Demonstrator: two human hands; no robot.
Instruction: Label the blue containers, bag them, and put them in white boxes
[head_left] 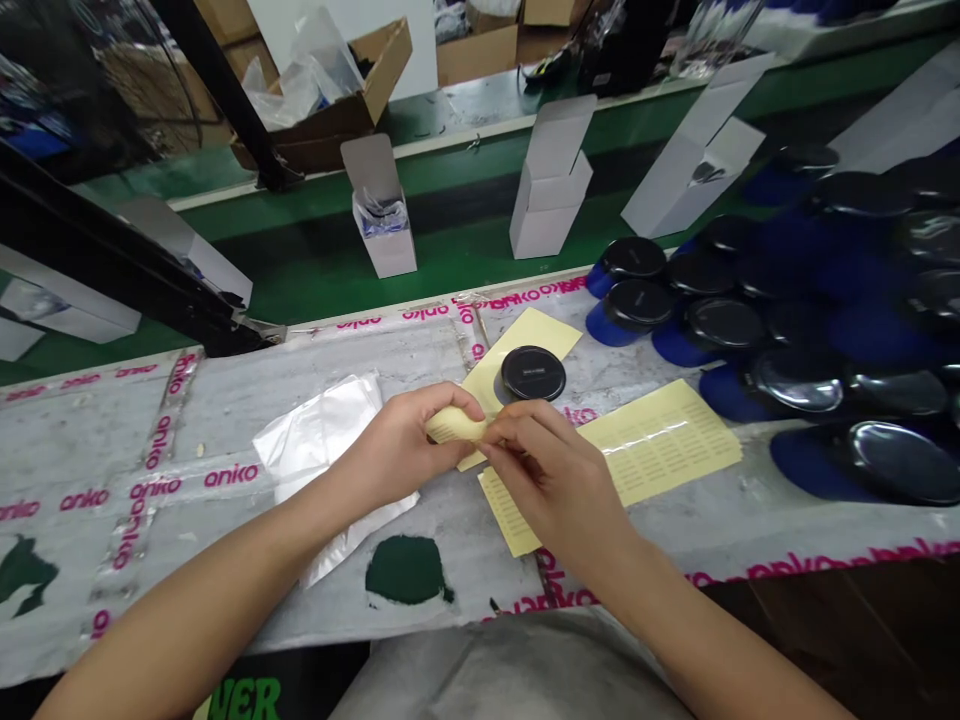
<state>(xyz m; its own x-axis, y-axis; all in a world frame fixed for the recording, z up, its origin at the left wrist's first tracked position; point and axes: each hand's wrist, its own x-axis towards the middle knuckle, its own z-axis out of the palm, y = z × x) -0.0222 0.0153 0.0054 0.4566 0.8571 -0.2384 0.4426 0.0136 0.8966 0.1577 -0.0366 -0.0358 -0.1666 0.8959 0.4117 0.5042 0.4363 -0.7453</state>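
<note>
Both forearms angle inward, left hand (397, 445) and right hand (551, 475) pinching a yellow sheet (454, 427).

Curled yellow label sheet (452, 427), held aloft

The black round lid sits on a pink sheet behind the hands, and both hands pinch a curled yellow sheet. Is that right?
Not quite. In the head view the black round lid sits on a yellow sheet, not a pink one; pink shows only as lettering on the tape. The rest holds: the left hand and right hand both pinch the curled yellow sheet.
</note>
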